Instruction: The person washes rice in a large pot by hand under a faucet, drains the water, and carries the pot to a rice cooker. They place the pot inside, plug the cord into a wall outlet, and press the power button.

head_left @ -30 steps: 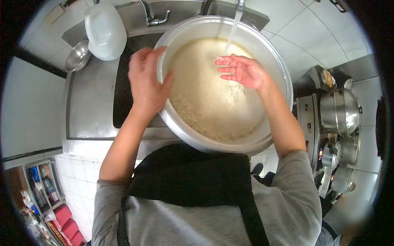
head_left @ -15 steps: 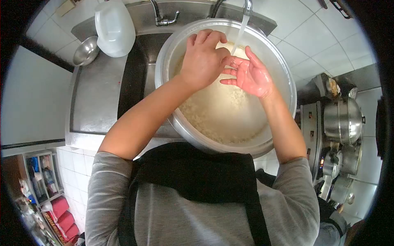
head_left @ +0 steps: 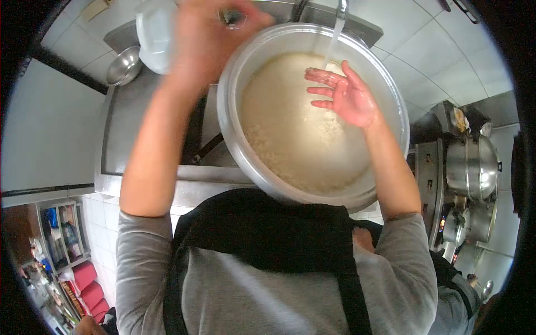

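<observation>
My right hand (head_left: 353,101) is held palm up over a large metal pot (head_left: 230,131), fingers spread and wet, with nothing in it. Cloudy water and pale grains like rice (head_left: 273,164) fill the lower part of this pot. From a tap (head_left: 342,8), a stream of water (head_left: 334,42) runs down into it behind my right fingertips. My left hand (head_left: 209,42) is smeared by motion at the upper left, outside the pot's rim. It is near the back tap and in front of a white plastic jug (head_left: 152,33), its fingers too blurred to read.
A small steel bowl (head_left: 124,66) stands beside the jug on the steel counter (head_left: 134,134). Something dark and rod-like (head_left: 207,148) lies left of the pot. Steel pots (head_left: 472,167) stand on the right, with another person's sleeve (head_left: 455,293) below them. Shelves (head_left: 61,234) are at lower left.
My left hand has swung from above the pot, beside my right hand, to the upper left past the rim. My right hand stays over the pot, its fingers straighter.
</observation>
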`<state>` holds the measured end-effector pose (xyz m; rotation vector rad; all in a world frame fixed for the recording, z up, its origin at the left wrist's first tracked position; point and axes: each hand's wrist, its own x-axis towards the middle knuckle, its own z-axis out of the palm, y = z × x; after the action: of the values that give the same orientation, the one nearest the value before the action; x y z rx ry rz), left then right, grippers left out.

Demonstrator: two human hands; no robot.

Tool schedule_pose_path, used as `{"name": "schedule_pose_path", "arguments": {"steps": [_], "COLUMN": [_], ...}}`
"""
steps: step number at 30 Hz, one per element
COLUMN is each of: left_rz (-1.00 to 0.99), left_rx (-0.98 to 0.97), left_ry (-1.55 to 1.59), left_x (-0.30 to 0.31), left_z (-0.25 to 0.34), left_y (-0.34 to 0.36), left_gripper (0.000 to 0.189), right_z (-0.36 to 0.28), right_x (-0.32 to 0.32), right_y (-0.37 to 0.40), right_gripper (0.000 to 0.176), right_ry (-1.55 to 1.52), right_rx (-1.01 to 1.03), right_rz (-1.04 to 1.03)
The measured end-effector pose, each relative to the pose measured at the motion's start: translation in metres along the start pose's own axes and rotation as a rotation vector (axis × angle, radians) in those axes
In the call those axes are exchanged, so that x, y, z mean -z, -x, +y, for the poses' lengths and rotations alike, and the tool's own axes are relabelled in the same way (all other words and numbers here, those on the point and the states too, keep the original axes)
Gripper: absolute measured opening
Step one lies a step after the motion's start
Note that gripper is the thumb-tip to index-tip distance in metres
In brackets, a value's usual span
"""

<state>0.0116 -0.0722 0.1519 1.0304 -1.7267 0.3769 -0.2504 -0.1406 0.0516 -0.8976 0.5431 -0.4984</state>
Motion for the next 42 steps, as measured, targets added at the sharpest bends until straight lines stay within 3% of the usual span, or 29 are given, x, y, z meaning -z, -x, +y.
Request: {"name": "schedule_pose_path", "arguments": {"steps": [2, 5, 6, 7, 9, 12, 13, 16, 21, 22, 23, 25, 27, 28, 29, 30, 31, 32, 34, 36, 38, 39, 41, 42], "left_rz": [-0.019, -0.223, -0.623, -0.913, -1.129, -0.783, -0.657, -0.441, -0.386, -0.387, -0.648, -1.057, -0.649, -0.445, -0.372, -0.257, -0.136, -0.008, -0.05, 0.033, -0.068, -0.102, -0.038, -0.061], "left_rx": [0.348, 0.318, 0.495, -0.02, 0.183, 0.89, 1.282, 1.349, 1.352, 1.351, 1.347, 1.154, 0.865, 0.718, 1.008, 1.166, 1.32, 1.47, 1.563, 1.426, 1.446, 1.433, 1.377, 1.339], "left_ry": [0.222, 0.045, -0.097, -0.628, -0.655, 0.359, 0.783, 1.051, 1.192, 1.183, 0.704, -0.267, -0.042, 0.071, 0.498, 0.736, 0.975, 1.214, 1.145, 1.085, 0.953, 0.885, 0.848, 0.863], "left_x": [0.05, 0.071, 0.06, 0.055, 0.065, 0.073, 0.077, 0.082, 0.078, 0.077, 0.074, 0.062, 0.044, 0.035, 0.019, 0.004, -0.009, -0.02, -0.018, -0.019, -0.012, -0.01, -0.023, -0.021], "left_z": [-0.028, -0.072, -0.086, -0.099, -0.08, -0.075, -0.073, -0.063, -0.07, -0.069, -0.07, -0.061, -0.07, -0.069, -0.067, -0.06, -0.052, -0.044, -0.01, -0.004, 0.004, 0.004, -0.002, 0.0], "left_y": [0.007, 0.073, 0.118, 0.177, 0.204, 0.19, 0.187, 0.182, 0.198, 0.199, 0.196, 0.177, 0.202, 0.205, 0.205, 0.197, 0.188, 0.179, 0.149, 0.145, 0.138, 0.13, 0.142, 0.141], "left_gripper": [0.009, 0.012, 0.028, 0.037, 0.047, 0.044, 0.037, 0.03, 0.029, 0.029, 0.033, 0.042, 0.057, 0.065, 0.073, 0.071, 0.069, 0.069, 0.059, 0.053, 0.05, 0.049, 0.043, 0.041], "right_z": [-0.002, -0.006, -0.004, 0.0, 0.001, 0.005, 0.008, 0.009, 0.009, 0.012, 0.015, 0.011, 0.011, 0.013, 0.015, 0.016, 0.016, 0.016, 0.026, 0.06, 0.062, 0.064, 0.071, 0.07], "right_x": [0.002, 0.001, 0.001, 0.002, 0.005, 0.01, 0.011, 0.012, 0.012, 0.022, 0.04, 0.04, 0.034, 0.031, 0.031, 0.03, 0.028, 0.039, 0.084, 0.167, 0.157, 0.107, 0.07, 0.056], "right_y": [0.001, 0.0, 0.002, 0.004, -0.001, -0.004, -0.004, -0.006, -0.005, -0.006, -0.009, -0.012, -0.014, -0.011, -0.009, -0.007, -0.005, -0.003, -0.011, -0.025, -0.035, -0.05, -0.085, -0.095], "right_gripper": [0.068, 0.066, 0.066, 0.065, 0.064, 0.063, 0.062, 0.06, 0.048, 0.042, 0.036, 0.027, 0.022, 0.024, 0.025, 0.027, 0.025, 0.027, 0.031, 0.037, 0.049, 0.058, 0.07, 0.071], "right_ry": [0.025, 0.095, 0.121, 0.155, 0.235, 0.253, 0.302, 0.393, 0.334, 0.441, 0.548, 0.834, 1.189, 1.172, 1.156, 1.139, 1.224, 1.328, 1.525, 1.668, 1.846, 1.941, 1.897, 1.893], "right_rx": [0.031, 0.052, 0.054, 0.042, 0.039, -0.026, -0.043, -0.081, -0.068, -0.067, -0.063, -0.084, -0.139, -0.09, -0.041, 0.008, 0.162, 0.188, 0.239, 0.195, -0.01, -0.19, -0.343, -0.346], "right_rz": [0.045, 0.085, 0.097, 0.117, 0.143, 0.174, 0.203, 0.246, 0.319, 0.346, 0.374, 0.459, 0.571, 0.494, 0.416, 0.336, 0.36, 0.5, 0.788, 0.849, 0.953, 1.032, 1.069, 0.918]}}
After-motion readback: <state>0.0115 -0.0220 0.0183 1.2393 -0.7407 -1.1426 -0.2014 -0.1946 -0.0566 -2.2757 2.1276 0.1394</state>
